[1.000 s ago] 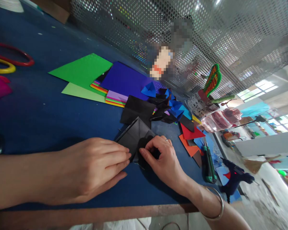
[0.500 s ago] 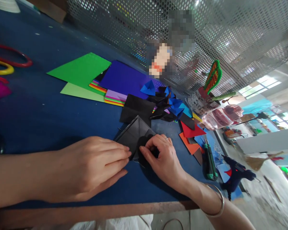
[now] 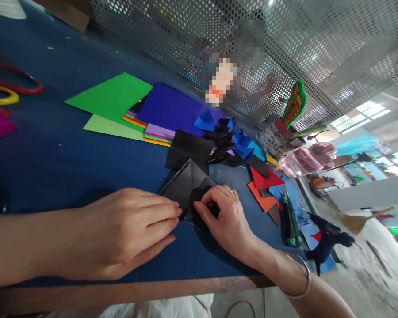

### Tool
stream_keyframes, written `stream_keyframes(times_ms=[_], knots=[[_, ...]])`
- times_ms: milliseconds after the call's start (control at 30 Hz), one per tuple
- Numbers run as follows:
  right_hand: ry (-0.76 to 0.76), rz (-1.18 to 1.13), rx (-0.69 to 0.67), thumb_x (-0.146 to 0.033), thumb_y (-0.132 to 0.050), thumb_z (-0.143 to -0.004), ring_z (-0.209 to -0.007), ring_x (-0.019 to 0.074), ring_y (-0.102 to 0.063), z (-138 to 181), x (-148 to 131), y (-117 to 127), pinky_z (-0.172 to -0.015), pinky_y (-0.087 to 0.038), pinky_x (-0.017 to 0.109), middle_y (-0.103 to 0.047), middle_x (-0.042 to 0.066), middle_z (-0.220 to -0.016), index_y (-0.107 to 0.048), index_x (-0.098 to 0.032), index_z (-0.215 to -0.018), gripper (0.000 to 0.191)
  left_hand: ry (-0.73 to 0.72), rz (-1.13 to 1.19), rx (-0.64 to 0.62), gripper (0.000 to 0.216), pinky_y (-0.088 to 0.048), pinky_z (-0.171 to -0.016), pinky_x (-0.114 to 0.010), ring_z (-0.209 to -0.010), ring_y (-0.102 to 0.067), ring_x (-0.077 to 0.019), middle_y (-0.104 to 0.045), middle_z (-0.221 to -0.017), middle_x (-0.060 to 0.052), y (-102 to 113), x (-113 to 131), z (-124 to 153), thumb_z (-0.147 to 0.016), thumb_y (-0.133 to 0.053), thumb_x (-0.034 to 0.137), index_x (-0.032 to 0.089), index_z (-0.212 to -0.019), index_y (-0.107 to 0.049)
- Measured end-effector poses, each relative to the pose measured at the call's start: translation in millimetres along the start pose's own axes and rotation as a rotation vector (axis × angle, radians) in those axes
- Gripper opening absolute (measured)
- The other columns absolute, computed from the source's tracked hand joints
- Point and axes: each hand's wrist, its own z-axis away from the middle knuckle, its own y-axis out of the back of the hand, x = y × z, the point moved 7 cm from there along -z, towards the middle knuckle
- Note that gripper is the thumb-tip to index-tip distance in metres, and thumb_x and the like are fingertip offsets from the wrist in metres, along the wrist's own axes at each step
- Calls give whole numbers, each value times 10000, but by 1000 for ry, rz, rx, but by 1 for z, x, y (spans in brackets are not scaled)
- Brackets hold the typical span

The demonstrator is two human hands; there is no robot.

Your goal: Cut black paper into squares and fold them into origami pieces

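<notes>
A folded sheet of black paper (image 3: 187, 185) lies on the blue tabletop, one corner pointing away from me. My left hand (image 3: 129, 232) rests flat at its left side, fingers stretched out and their tips on the paper's edge. My right hand (image 3: 227, 221) has thumb and forefinger closed in a pinch at the paper's right side. The exact fold between those fingertips is hidden. Just beyond lies another black sheet (image 3: 189, 149), partly under the near one. Several folded blue and black paper pieces (image 3: 242, 148) are heaped behind it.
Green paper (image 3: 112, 95) and dark blue paper (image 3: 175, 108) lie across coloured stacks. On the right are a green utility knife (image 3: 291, 223), a glue gun (image 3: 328, 240), a pink bottle (image 3: 307, 159) and a red triangle (image 3: 265, 176). A perforated metal screen (image 3: 172, 39) borders the back.
Both hands and the black paper hold nearly the same place. The view has shifted very slightly.
</notes>
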Motion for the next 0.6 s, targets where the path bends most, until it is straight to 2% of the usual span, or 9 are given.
stream_keyframes(times_ms=[100,200,300,433,600], knots=[[0,-1,0,-200,-747,-984,-752,183,-618,0,-1,0,-734,-375,353,-687,-16,-764,-595,-228,-769,265,-130,-36,-60,359,-666,-888,-327,-1002,-806,-242,-865,-1069,-76,-5,6,0,-1086,-487,177,201,-1206,-825],[0,1,-2,-193,-738,-985,-756,185,-614,-1,-1,0,-732,-373,353,-680,-13,-764,-593,-228,-769,263,-126,-96,-84,391,-631,-727,-341,-953,-787,-243,-850,-1088,-78,-11,6,3,-1097,-472,209,184,-1374,-747],[8,-1,-3,-181,-737,-985,-757,188,-609,-1,-1,0,-728,-365,350,-670,-12,-763,-594,-227,-773,259,-104,-120,-93,373,-556,-619,-346,-879,-748,-238,-825,-1028,-79,-15,6,3,-1108,-466,234,166,-1349,-742],[10,-2,-11,-185,-737,-992,-758,186,-602,-1,-1,0,-730,-361,346,-662,-14,-762,-598,-227,-782,255,-100,-122,-109,370,-547,-643,-362,-899,-721,-242,-800,-1030,-77,-18,7,2,-1104,-476,233,140,-1361,-726],[-16,10,-25,-183,-735,-989,-767,184,-598,-1,-1,0,-738,-353,344,-661,-19,-767,-602,-224,-779,252,-54,-140,-160,397,-558,-692,-347,-959,-710,-235,-785,-1086,-49,-23,4,6,-1081,-546,225,194,-1457,-671]])
